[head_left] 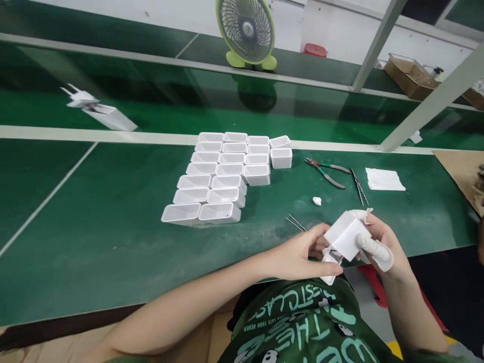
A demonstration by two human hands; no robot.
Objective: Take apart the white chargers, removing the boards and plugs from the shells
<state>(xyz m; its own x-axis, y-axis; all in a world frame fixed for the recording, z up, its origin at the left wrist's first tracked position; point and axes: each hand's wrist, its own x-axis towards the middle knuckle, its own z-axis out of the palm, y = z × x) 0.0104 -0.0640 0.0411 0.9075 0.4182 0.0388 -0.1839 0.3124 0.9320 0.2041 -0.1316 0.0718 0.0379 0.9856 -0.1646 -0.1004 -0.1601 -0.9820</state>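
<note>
My right hand (380, 247), with a white finger cot on the thumb, grips a white plastic housing (346, 234) at the table's near edge. My left hand (302, 257) is closed on a smaller white part (329, 262) at the housing's lower end. Thin metal tweezers (295, 223) lie on the green table just beyond my left hand. A block of several open white plastic shells (223, 174) stands in rows at the table's middle.
Pliers with green handles (327, 171), another pair of tweezers (359, 186), a small white scrap (316, 200) and a folded white cloth (384, 179) lie to the right. A green fan (246, 30) and cardboard boxes (410, 75) sit on the far shelf. White parts (100, 108) rest far left.
</note>
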